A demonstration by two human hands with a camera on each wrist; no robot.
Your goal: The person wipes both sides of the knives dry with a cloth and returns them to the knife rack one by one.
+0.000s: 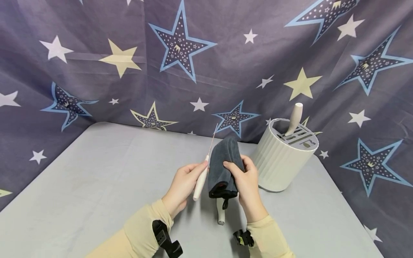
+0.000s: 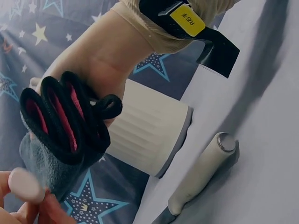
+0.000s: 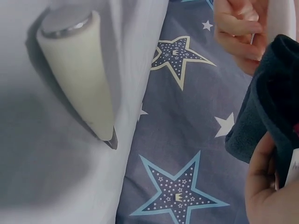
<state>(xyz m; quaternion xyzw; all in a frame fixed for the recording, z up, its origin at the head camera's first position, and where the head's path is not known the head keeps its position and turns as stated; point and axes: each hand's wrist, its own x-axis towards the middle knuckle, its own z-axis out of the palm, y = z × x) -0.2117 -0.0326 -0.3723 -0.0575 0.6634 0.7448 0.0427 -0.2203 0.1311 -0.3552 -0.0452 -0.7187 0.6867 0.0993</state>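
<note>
Above the pale-grey counter, the left grip pinched a white-handled knife.
Beside, the right grip clasped a folded dark-grey cloth.

Cream sleeves (black wrist mounts).

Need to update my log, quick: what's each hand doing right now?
Left hand: closed, holding a knife by its handle.
Right hand: closed, holding a folded dark gray cloth.
</note>
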